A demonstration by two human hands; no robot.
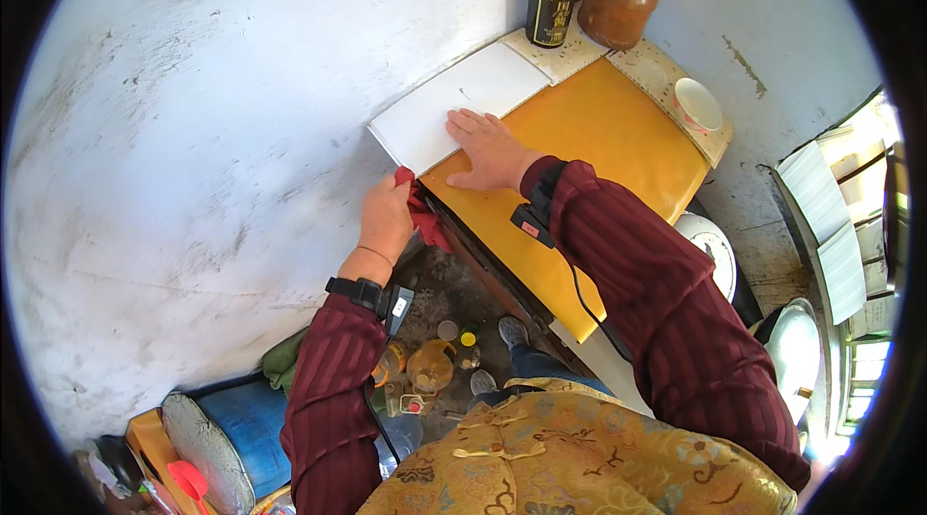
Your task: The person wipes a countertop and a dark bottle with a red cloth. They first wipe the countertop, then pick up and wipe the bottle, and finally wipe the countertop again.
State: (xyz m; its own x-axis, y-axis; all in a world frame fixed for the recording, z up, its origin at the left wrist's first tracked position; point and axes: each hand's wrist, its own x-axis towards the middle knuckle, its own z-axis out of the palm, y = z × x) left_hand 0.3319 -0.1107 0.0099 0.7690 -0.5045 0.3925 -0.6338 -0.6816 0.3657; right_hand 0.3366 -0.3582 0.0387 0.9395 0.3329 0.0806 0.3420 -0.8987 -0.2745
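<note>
My left hand (386, 219) grips a red cloth (429, 224) at the near left corner of a table, against the end of a white panel (463, 91). The cloth hangs down beside the table's edge. My right hand (492, 151) lies palm down with its fingers spread, fingertips on the white panel and thumb on the yellow-orange table cover (615, 131). The panel lies flat along the wall, beside the cover.
A dark bottle with a gold cap (552, 4), a brown jar with a red lid (620, 1) and a bowl (697, 105) stand at the table's back edges. Below are oil bottles (431, 366) on the floor and a blue barrel (242, 435); metal lids are at right.
</note>
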